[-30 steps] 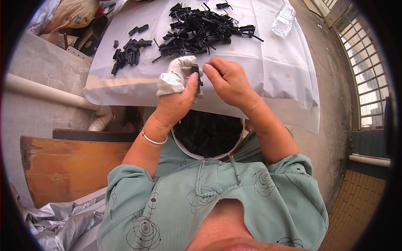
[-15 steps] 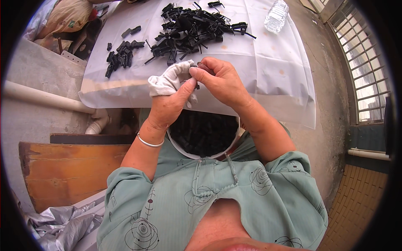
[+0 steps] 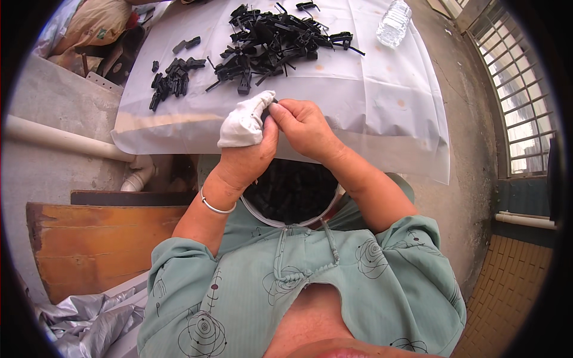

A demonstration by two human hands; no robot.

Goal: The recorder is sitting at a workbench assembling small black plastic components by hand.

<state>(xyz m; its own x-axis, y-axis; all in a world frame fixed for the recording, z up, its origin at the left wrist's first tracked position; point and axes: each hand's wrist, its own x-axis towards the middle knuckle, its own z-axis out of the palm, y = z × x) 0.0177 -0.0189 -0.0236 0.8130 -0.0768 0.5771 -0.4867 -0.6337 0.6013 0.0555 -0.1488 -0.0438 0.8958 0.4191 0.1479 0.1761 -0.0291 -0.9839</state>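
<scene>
A white cloth glove (image 3: 240, 125) covers the fingers of my left hand (image 3: 262, 143), its thumb left bare. Those fingers are closed around a small black plastic piece (image 3: 268, 111), mostly hidden by the cloth and my fingertips. My right hand (image 3: 309, 128) pinches at the same piece from the right, thumb against the forefinger. Both hands are above the table's near edge. Just beyond them lies a large heap of black plastic clips (image 3: 268, 39) with thin stems sticking out. To the left sits a smaller group of black pieces (image 3: 173, 80).
Below my hands, a round bucket with a pale rim (image 3: 261, 218) holds many black pieces. White plastic sheeting (image 3: 382, 107) covers the table. A clear bottle (image 3: 394, 24) lies at the far right. Wooden boards (image 3: 107, 244) and a white pipe (image 3: 65, 138) are at left.
My gloved left hand has turned and lowered slightly, so the back of the glove now shows. My right hand has come down and slightly left, still pinching at the piece.
</scene>
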